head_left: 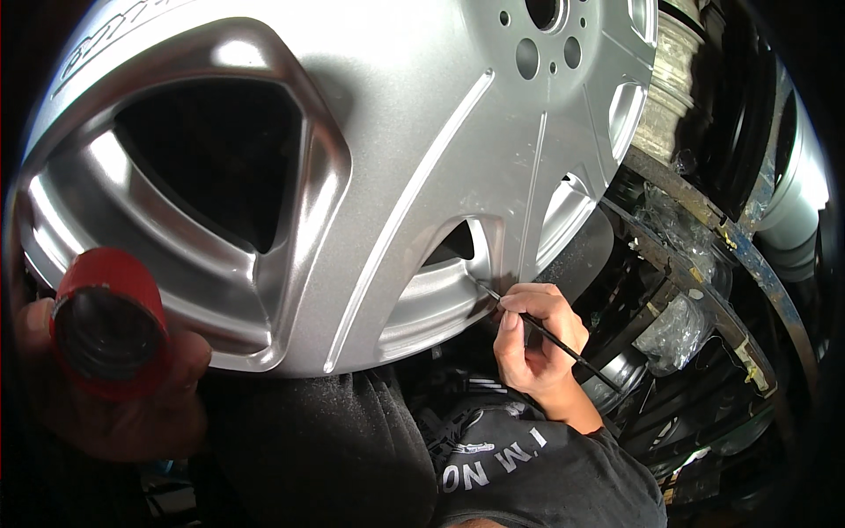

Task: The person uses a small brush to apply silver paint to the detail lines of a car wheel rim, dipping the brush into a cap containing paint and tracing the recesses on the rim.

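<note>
A large silver alloy wheel rim (387, 176) fills the upper left, its spokes parted by wide cut-outs. My right hand (541, 339) pinches a slim black-handled paintbrush (563, 346). The brush's tip is at the inner edge of a small cut-out low on the rim; whether it touches cannot be made out. At the lower left, my left hand (145, 422) is wrapped round a red cylinder (123, 267) with a dark round end facing up. It is close to the rim's largest cut-out, and shadow hides part of the fingers. What the cylinder is cannot be told.
At the right a scuffed metal rack (731, 326) holds more wheels, with crumpled clear plastic (676, 334) on it. A silver wheel (797, 194) stands at the far right. My dusty dark-clad leg (326, 440) lies just below the rim.
</note>
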Motion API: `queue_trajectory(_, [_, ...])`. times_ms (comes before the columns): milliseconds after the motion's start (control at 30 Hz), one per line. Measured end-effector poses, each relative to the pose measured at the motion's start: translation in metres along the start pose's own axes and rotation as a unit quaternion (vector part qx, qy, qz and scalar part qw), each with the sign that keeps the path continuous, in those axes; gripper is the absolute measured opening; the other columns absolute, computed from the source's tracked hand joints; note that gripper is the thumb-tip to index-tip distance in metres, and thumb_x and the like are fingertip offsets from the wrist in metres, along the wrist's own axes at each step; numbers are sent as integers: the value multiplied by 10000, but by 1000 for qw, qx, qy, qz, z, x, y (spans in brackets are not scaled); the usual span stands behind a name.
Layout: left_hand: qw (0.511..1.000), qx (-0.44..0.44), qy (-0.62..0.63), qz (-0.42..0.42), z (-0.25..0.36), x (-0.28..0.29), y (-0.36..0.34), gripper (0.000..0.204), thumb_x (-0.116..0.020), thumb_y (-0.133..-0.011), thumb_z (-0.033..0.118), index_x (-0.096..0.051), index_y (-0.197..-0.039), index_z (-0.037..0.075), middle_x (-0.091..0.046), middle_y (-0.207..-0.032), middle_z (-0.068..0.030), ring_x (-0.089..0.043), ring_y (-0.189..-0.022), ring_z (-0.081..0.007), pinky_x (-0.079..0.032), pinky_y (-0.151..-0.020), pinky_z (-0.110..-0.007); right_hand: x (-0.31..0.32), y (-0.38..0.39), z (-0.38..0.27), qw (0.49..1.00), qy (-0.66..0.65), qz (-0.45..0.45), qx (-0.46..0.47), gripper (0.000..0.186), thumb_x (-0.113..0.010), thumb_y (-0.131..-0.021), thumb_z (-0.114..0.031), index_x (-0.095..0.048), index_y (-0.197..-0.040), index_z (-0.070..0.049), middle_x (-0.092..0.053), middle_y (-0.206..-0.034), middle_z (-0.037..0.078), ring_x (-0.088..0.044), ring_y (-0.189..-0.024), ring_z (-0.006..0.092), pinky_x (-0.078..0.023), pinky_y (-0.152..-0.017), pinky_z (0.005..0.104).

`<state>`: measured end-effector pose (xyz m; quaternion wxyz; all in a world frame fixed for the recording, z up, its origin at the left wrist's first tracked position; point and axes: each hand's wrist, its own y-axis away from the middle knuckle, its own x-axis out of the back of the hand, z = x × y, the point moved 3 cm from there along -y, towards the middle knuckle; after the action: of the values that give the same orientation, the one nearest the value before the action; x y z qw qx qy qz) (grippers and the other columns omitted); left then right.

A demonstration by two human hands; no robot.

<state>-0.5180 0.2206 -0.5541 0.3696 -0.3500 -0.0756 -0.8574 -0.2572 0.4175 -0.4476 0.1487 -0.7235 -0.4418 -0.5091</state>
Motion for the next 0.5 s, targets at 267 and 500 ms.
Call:
queue_trajectory(267, [1000,-5,-9,-6,1,1,0,683,-812,-755,496,-487,-1112,12,-489,-1208,-332,-624,-1081,-491,-597,-717,-427,1,6,6,999,-40,11,-16,130,-630,-793,61,-606,-917,30,-673,-806,136,-662,-657,215,-531,-617,283])
queue_trajectory(500, [1000,-13,-18,-14,2,3,-1,686,-796,-771,504,-474,-1123,11,-508,-1182,-325,-622,-1079,-503,-594,-705,-433,16,22,18,939,-325,86,-72,105,-531,-960,-58,-525,-997,40,-565,-861,149,-583,-729,167,-601,-686,380])
